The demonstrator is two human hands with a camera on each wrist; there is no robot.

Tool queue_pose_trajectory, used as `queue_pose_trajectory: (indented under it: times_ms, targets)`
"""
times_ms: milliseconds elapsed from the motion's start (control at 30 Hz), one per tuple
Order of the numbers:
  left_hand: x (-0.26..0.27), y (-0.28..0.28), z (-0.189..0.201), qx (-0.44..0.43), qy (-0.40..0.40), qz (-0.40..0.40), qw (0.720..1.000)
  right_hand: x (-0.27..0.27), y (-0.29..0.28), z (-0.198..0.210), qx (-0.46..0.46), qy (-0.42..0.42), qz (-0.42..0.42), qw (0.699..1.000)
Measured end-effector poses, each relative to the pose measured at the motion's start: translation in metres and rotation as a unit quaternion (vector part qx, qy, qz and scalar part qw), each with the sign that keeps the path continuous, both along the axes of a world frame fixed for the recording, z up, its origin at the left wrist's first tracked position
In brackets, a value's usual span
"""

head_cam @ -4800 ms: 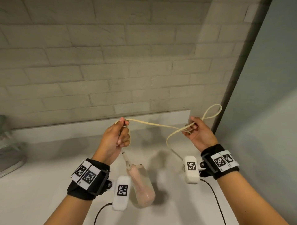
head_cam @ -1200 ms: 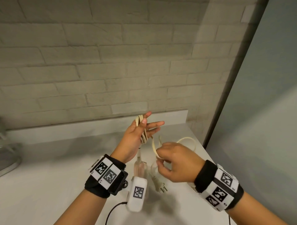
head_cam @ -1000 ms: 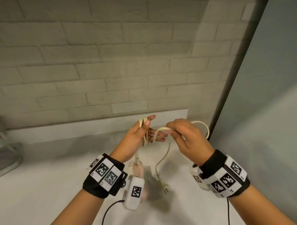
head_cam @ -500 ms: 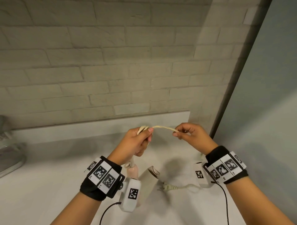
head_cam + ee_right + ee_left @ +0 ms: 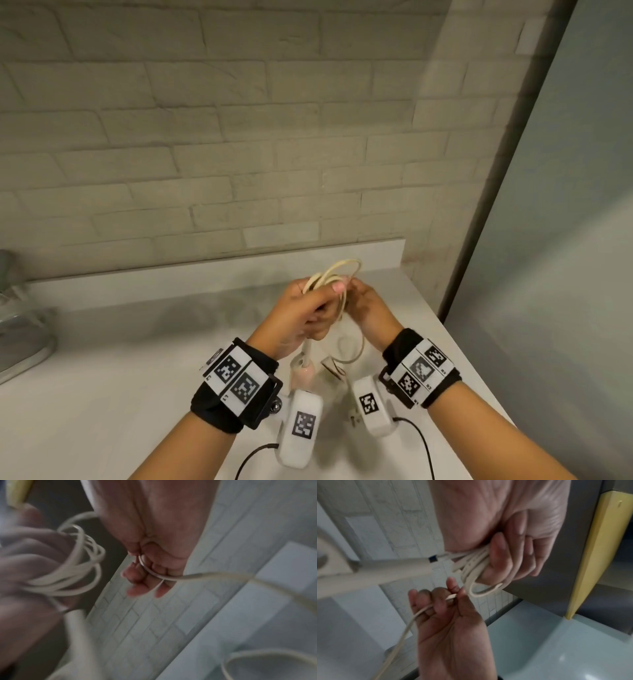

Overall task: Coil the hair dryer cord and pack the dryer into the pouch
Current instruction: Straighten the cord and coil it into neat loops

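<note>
No words, brands or numbers can be read. My wristbands [image 5: 239, 378] and the white wrist cameras [image 5: 303, 425], low in the head view's centre, bear only black-and-white square marker patterns.

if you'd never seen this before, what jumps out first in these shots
The cream cord bundled in loops in the left hand, raised above the white counter. Close beside it, the right hand pinches the loose strand. Below them the hair dryer hangs by its cord.

Right hand [image 5: 150, 566] pinches the cord [image 5: 214, 576]; left hand [image 5: 25, 563] grips coils.
</note>
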State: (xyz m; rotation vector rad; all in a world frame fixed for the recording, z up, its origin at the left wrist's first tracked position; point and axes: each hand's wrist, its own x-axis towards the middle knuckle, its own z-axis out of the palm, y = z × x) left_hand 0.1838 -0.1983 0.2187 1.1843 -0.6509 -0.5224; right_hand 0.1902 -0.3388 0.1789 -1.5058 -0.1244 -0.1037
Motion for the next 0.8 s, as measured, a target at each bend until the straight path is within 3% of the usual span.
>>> queue_pose_trajectory:
  times_ms: [133,200,267,333,433,567,700,800]
  targets:
    - [0.02,0.006,-0.003,-0.092,0.088,0.054,0.99,-0.015,0.008,-0.012,0.067,0.169,0.181,0.967]
    - [0.026,0.01,-0.003,-0.131,0.112,0.087,0.981,-0.021,0.004,-0.02,0.099,0.192,0.243,0.945]
    - [0.029,0.013,-0.003,-0.126,0.104,0.14,0.977,-0.023,0.003,-0.026,0.119,0.176,0.252,0.944]
    - [0.029,0.015,-0.001,-0.118,0.088,0.191,0.971,-0.024,0.002,-0.032,0.115,0.137,0.195,0.964]
    - [0.03,0.022,-0.002,-0.143,0.091,0.23,0.958,-0.027,-0.006,-0.05,0.058,0.082,0.08,0.992]
    - [0.029,0.022,-0.005,-0.115,0.08,0.231,0.963,-0.027,-0.017,-0.059,-0.004,0.105,-0.004,0.994]
    - [0.025,0.013,-0.003,-0.071,0.036,0.223,0.972,-0.022,-0.012,-0.038,-0.154,0.101,0.043,0.982]
    - [0.023,0.007,-0.001,-0.051,0.002,0.226,0.973,-0.026,-0.008,-0.007,-0.36,0.035,0.117,0.925]
